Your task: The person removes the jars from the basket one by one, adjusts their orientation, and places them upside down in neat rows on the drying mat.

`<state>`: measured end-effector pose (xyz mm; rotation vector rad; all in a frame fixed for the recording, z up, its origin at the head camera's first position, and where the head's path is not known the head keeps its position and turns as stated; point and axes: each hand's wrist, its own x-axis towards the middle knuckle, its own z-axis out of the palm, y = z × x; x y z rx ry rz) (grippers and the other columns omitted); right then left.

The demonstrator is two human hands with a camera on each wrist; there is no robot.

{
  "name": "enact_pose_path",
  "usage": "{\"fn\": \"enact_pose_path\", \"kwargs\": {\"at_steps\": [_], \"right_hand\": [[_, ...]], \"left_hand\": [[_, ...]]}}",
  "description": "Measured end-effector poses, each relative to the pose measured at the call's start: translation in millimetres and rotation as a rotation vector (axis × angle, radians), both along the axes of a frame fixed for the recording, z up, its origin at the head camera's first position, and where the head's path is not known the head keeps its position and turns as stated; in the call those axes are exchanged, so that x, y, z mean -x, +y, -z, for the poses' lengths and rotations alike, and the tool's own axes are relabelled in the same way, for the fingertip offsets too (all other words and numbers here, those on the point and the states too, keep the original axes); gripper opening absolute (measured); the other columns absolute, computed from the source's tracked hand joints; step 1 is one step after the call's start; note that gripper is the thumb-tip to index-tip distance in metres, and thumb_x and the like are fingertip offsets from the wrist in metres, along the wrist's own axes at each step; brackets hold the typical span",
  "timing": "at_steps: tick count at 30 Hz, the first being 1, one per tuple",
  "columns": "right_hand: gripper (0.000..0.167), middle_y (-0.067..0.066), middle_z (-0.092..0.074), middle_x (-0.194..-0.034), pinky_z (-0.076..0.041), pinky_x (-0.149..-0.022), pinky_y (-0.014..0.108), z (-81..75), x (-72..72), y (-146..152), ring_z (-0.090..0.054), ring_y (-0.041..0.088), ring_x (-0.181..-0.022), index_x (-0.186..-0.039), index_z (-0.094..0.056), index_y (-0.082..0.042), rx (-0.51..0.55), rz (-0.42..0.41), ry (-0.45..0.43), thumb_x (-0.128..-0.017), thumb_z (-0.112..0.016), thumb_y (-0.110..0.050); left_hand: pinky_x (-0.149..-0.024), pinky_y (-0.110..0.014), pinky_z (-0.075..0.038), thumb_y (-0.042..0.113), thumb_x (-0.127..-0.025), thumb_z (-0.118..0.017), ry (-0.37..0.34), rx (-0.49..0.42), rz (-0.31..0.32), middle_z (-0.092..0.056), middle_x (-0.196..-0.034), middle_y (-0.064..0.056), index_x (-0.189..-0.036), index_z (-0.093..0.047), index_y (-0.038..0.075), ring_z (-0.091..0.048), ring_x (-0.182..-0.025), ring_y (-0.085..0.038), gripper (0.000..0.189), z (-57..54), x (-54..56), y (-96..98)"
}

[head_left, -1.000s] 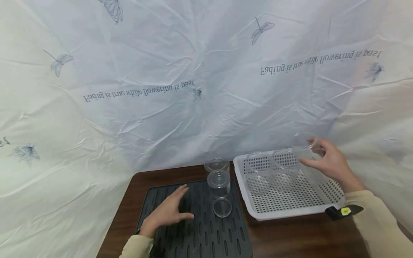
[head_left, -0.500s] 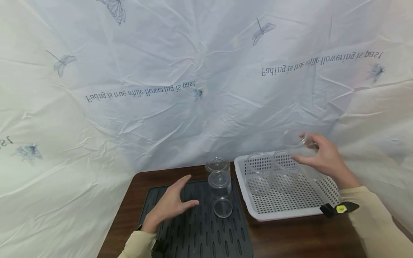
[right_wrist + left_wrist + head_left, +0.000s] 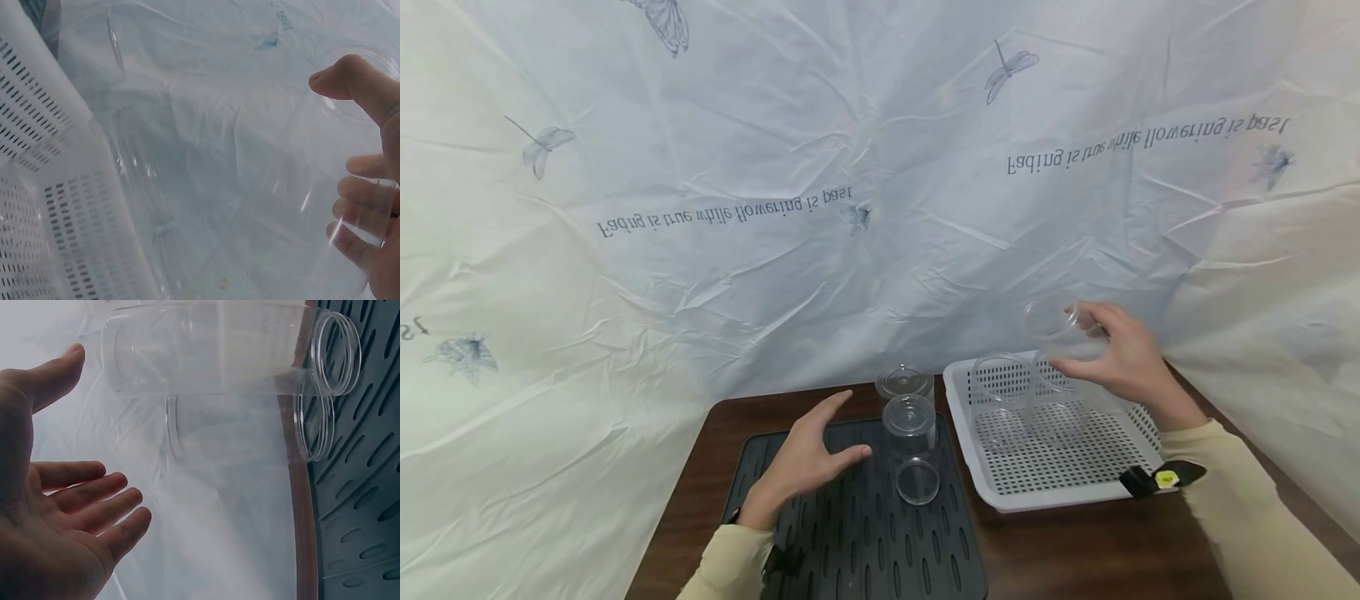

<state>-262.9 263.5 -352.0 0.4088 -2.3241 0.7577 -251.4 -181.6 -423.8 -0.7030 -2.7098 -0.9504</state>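
Backdrop: wrinkled white sheeting [image 3: 737,125] printed with insects and lettering is filling the upper frame.
Surface: a dark wood-grain table [image 3: 1037,554] is spreading across the lower frame.
Left hand, lower centre-left: the left hand [image 3: 801,458] is hovering over the slotted dark mat [image 3: 865,542], fingers and thumb spread apart, holding nothing.
Mat jars, lower centre: a rear clear jar [image 3: 904,383] and a front clear jar [image 3: 912,429] are standing on the mat, seemingly mouth-down, just right of the left hand and apart from it; their long axes are running vertically. The left hand is lying nearer to them than the right.
Basket, lower right: a white perforated basket [image 3: 1060,497] is sitting beside the mat, bearing a left basket jar [image 3: 1000,400] and a right basket jar [image 3: 1060,404], both seemingly upright, near its back wall.
Held jar, right of centre: one more clear cylindrical jar [image 3: 1054,335] is hanging above the right basket jar, its mouth pointing up and its long axis apparently leaning; the mat is lying to its lower left. Whether it is touching the jar below, I cannot tell.
Right hand, far right: the right hand [image 3: 1120,358] is gripping this jar from its right side, between thumb and curled fingers.
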Motion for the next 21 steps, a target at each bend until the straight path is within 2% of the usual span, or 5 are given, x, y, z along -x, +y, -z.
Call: {"fn": "enact_pose_path", "kwargs": {"at_steps": [3,7,14,21], "right_hand": [[0.071,0.015,-0.058,-0.103,-0.043,-0.074,0.046,-4.3,0.0,-5.7,-0.054,0.030,-0.092,-0.122,-0.061,-0.002,-0.002,-0.013,-0.013,-0.062,-0.092,-0.022],[0.073,0.014,-0.058,-0.103,-0.044,-0.074,0.044,-10.0,-1.0,-13.5,-0.056,0.029,-0.092,-0.124,-0.061,-0.003,-0.007,-0.027,-0.016,-0.062,-0.092,-0.023],[0.069,0.010,-0.059,-0.102,-0.045,-0.075,0.039,-12.8,1.1,-27.6,-0.056,0.025,-0.090,-0.118,-0.062,-0.004,-0.031,-0.079,0.038,-0.059,-0.093,-0.021],[0.075,0.015,-0.060,-0.105,-0.047,-0.076,0.045,-14.3,4.3,-46.3,-0.058,0.030,-0.091,-0.123,-0.059,0.002,-0.058,-0.145,0.079,-0.059,-0.091,-0.022]], "left_hand": [[-0.106,-0.055,-0.041,0.057,-0.080,-0.074,0.001,-0.010,0.004,-0.041,-0.153,-0.003,-0.151,-0.038,0.024,-0.042,-0.139,-0.029,0.086,-1.4,0.4,1.4],[-0.106,-0.055,-0.041,0.057,-0.080,-0.074,-0.003,-0.020,0.007,-0.041,-0.152,-0.003,-0.151,-0.037,0.025,-0.042,-0.139,-0.027,0.086,-5.3,2.6,5.4],[-0.106,-0.055,-0.041,0.057,-0.080,-0.073,0.027,-0.033,0.017,-0.042,-0.152,-0.004,-0.151,-0.038,0.023,-0.041,-0.139,-0.028,0.086,-15.6,3.5,13.5],[-0.106,-0.054,-0.041,0.053,-0.081,-0.075,0.050,-0.060,0.044,-0.044,-0.151,-0.003,-0.150,-0.039,0.022,-0.043,-0.139,-0.027,0.084,-23.7,3.5,21.4]]}}
